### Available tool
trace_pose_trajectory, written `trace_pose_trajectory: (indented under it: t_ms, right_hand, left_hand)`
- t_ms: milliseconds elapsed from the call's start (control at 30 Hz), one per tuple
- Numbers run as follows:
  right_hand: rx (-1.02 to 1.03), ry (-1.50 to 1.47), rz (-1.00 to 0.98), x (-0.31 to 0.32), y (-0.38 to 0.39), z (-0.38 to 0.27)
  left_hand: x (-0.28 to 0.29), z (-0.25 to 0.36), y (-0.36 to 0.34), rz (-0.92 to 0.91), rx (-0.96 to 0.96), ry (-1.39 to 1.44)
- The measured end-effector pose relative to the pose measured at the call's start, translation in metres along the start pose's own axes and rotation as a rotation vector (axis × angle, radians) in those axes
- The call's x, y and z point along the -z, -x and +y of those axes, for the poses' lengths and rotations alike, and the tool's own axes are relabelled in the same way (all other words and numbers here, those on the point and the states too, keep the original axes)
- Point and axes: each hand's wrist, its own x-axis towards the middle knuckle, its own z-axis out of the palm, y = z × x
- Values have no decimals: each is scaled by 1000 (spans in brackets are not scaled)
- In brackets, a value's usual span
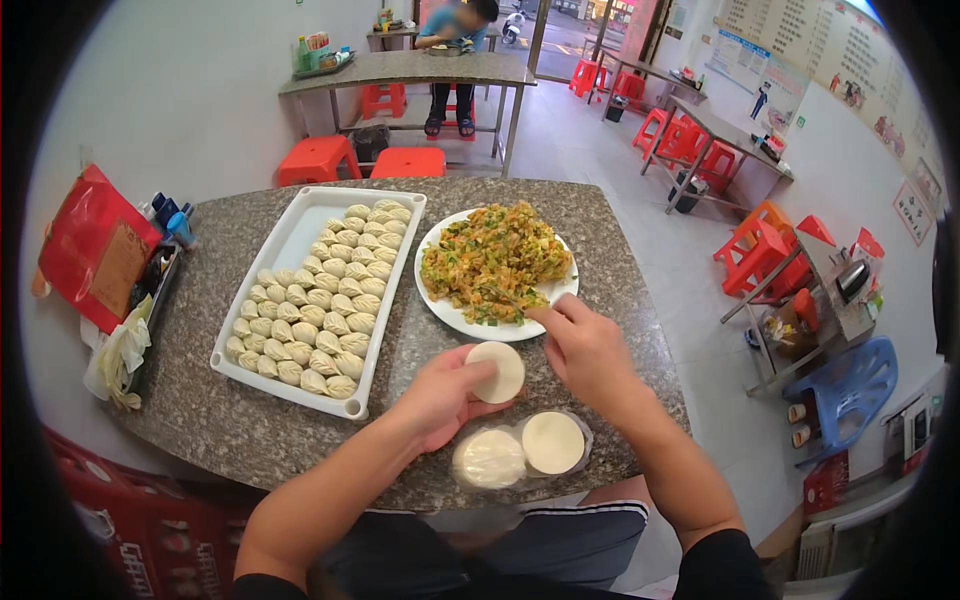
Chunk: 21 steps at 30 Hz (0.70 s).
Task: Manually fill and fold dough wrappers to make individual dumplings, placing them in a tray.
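My left hand [440, 397] is closed on a round dumpling wrapper [499, 372], which lies over its fingers near the table's front. Pinched in my right hand [590, 350] is a thin utensil [512, 298], its tip in the chopped filling [490, 255] and its kind hard to make out. That orange, yellow and green filling is heaped on a white plate [452, 318]. Below my hands lie a stack of wrappers [553, 443] and a second stack [490, 459] under clear plastic. To the left, pleated dumplings [320, 300] stand in rows in a white tray [290, 392].
The speckled stone table [190, 345] has a rounded edge. A red bag [100, 245] and small bottles [165, 212] stand at its left end. Beyond are red stools [318, 158], other tables [420, 68] and a seated person [455, 30]. A blue chair [852, 390] stands at right.
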Motion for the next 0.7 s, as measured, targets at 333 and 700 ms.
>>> trace_pose_trajectory:
  t_ms: [333,700]
  right_hand:
    - [-37,-110,-100,-12,5,2]
    - [5,-319,-102,2,32,4]
  left_hand:
    - [6,4,-18,164,-65,225]
    - [7,1,-21,101,-113,255]
